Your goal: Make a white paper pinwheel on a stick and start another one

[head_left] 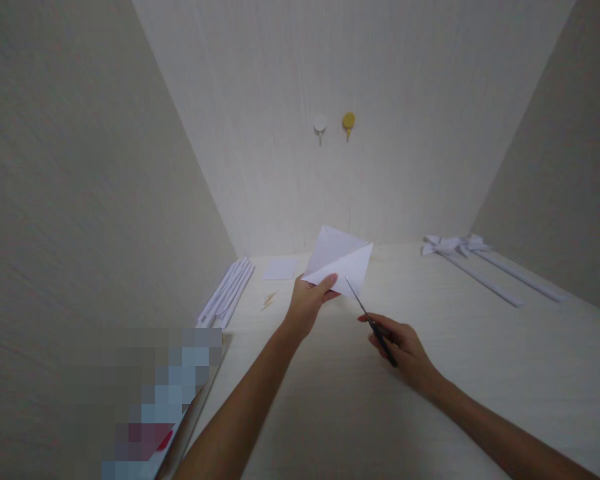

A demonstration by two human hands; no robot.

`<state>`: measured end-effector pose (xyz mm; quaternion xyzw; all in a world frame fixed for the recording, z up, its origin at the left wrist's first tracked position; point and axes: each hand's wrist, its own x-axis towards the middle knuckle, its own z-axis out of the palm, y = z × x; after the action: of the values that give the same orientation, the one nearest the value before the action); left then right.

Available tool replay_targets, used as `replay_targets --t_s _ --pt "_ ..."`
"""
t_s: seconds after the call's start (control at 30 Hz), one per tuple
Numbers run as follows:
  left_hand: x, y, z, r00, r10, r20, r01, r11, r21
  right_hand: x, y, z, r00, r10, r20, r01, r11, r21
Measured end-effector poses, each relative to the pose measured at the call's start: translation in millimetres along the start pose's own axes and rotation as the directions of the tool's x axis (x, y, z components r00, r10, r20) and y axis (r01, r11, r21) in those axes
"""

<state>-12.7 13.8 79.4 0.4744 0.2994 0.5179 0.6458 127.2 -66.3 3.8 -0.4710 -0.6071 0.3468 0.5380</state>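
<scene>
My left hand (310, 300) pinches the lower left side of a white paper square (343, 257), thumb on top and fingers beneath. Creases run across the paper, and it is held up above the table. In my right hand (397, 343) is a pair of scissors (369, 315) with dark handles. Their blades point up and left, the tips by the paper's lower edge. Whether the tips touch the paper I cannot tell.
Rolled white paper sticks (230, 290) lie along the left wall, near a flat white sheet (280, 269) and small yellowish pieces (268, 301). Two paper pinwheels (455, 245) on sticks rest at the right. A white hook (320, 125) and a yellow hook (349, 121) are on the back wall.
</scene>
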Motion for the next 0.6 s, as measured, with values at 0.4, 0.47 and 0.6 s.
replay_targets --t_s 0.4,0.47,0.6 --pt "-0.4 -3.7 -0.9 0.999 -0.023 0.049 0.021 0.999 0.041 -0.9 2.4 2.0 1.0 -0.016 0.026 0.014 0.999 0.047" --pt "-0.3 -5.8 -1.1 0.998 -0.023 0.062 0.021 0.999 0.041 -1.1 3.2 2.0 1.0 -0.02 0.022 0.019 0.999 0.048" --pt "0.1 -9.6 -2.1 0.996 -0.022 0.087 0.017 0.999 0.049 -1.3 4.3 2.3 1.0 0.009 0.011 -0.009 0.999 0.037"
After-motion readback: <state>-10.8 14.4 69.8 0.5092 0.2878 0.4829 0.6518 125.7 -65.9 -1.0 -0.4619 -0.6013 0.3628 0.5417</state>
